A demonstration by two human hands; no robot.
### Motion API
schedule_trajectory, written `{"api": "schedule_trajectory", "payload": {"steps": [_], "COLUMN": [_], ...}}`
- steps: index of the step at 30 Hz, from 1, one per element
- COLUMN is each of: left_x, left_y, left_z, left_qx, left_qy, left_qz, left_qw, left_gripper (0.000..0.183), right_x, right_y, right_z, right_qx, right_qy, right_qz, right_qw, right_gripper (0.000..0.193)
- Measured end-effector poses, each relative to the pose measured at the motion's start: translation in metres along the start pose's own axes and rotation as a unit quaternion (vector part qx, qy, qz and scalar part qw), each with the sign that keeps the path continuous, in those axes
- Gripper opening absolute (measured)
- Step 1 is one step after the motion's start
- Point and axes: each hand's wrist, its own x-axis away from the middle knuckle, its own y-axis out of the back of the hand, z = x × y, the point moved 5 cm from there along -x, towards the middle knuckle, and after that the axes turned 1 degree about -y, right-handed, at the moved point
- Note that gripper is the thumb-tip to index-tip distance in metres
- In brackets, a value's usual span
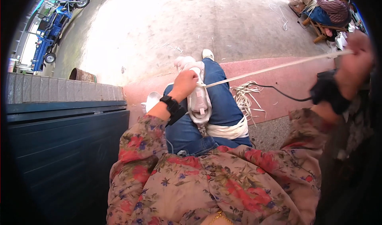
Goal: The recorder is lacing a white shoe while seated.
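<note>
A pale pink and white sneaker (200,101) rests on my lap between my thighs, heel end toward me. My left hand (185,84) is closed on its upper beside the tongue; the fingertips are partly hidden. From the eyelets a flat cream shoelace (270,68) runs taut up to the right. Far out on that side, my right hand (356,57) grips the lace's other end, somewhat blurred by motion. More cream laces (230,129) lie across my right thigh. Dark bands with small devices sit on both wrists.
A pile of loose laces (247,95) lies on the pink floor strip right of my leg, near a black cable (284,94). A dark blue cabinet (71,145) stands at left. A co-worker (332,10) sits at far right; a blue three-wheeled vehicle (49,34) is far left.
</note>
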Motion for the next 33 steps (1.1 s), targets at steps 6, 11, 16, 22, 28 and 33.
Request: {"api": "schedule_trajectory", "payload": {"steps": [6,11,16,22,28,33], "left_x": [0.061,0.068,0.065,0.062,0.043,0.024], "left_y": [0.029,0.015,0.008,0.006,0.016,0.008], "left_z": [0.011,0.009,0.026,0.03,0.052,0.033], "left_qx": [-0.061,-0.114,0.005,0.084,-0.039,-0.195], "left_qy": [0.126,0.124,0.077,0.092,0.046,0.047], "left_qz": [0.066,0.064,0.021,0.019,-0.081,0.07], "left_qw": [0.988,0.984,0.997,0.992,0.995,0.977], "left_gripper": [0.027,0.028,0.018,0.017,0.019,0.016], "right_x": [0.198,0.344,0.355,0.355,0.362,0.326], "right_y": [-0.088,-0.137,-0.162,-0.17,-0.149,-0.116], "right_z": [-0.188,-0.243,-0.228,-0.227,-0.22,-0.168], "right_qx": [0.307,0.329,0.421,0.426,0.351,-0.015], "right_qy": [-0.381,-0.325,-0.259,-0.129,-0.206,-0.749], "right_qz": [0.197,0.462,0.467,0.493,0.54,0.19], "right_qw": [0.849,0.757,0.733,0.748,0.737,0.635], "right_gripper": [0.013,0.021,0.011,0.008,0.013,0.022]}}
